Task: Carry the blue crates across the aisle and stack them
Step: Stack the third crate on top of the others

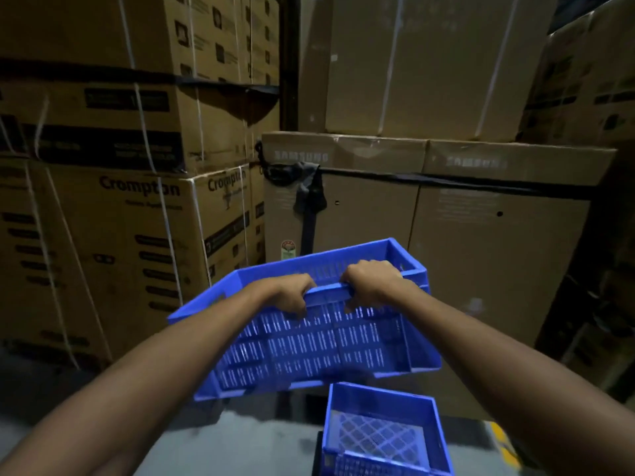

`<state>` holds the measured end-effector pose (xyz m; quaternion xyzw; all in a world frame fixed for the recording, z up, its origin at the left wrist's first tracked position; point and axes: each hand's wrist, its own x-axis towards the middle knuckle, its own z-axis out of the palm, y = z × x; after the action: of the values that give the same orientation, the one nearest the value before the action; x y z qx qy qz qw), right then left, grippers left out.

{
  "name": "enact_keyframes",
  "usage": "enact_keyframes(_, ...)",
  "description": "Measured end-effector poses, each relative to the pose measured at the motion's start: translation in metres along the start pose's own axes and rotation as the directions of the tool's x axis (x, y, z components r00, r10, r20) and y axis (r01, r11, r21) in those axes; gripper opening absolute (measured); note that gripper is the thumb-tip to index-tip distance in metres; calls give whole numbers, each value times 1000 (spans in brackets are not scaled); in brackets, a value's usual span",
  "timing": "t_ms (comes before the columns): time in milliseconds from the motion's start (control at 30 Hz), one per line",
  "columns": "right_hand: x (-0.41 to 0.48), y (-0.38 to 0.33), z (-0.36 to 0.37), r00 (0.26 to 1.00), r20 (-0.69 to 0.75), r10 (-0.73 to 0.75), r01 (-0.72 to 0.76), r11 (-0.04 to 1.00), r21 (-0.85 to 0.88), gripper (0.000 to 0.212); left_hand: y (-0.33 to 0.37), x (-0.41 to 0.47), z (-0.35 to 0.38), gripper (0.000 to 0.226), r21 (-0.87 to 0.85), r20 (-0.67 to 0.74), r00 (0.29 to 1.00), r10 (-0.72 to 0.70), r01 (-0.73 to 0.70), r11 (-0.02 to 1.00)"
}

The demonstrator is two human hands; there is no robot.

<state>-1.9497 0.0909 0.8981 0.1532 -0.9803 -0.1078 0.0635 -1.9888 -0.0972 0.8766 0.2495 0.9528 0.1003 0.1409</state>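
Note:
I hold a blue slotted plastic crate [309, 348] in the air at mid-frame, tilted, with its near side wall facing me. My left hand [292, 293] and my right hand [372, 281] grip the crate's near rim side by side, fingers curled over the edge. Below and slightly to the right, a second blue crate [381, 400] stands upright on the floor, its lattice bottom visible. The held crate hangs above and just behind that one, not touching it.
Strapped cardboard boxes [113, 218] stacked high fill the left. More large cardboard boxes [481, 235] bound by a black strap stand straight ahead. Grey concrete floor [240, 438] lies beneath, with yellow floor marking [505, 444] at the lower right.

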Motion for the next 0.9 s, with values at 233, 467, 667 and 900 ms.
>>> enact_keyframes(233, 66, -18, 142, 981, 185, 59, -100, 971, 218, 40, -65, 81, 73, 14, 145, 62, 998, 11, -20, 989)
enact_keyframes(467, 127, -57, 335, 999, 19, 49, -53, 965, 259, 34, -171, 175, 214, 11, 287, -39, 999, 0, 11, 958)
enact_keyframes(667, 166, -71, 493, 994, -86, 68, -47, 973, 225, 35, -232, 256, 340, 29, 357, -111, 994, 19, 22, 934)
enact_keyframes(900, 171, -89, 634, 991, -104, 86, -54, 958, 281, 28, -263, 312, 449, 17, 422, -56, 998, 15, 10, 906)
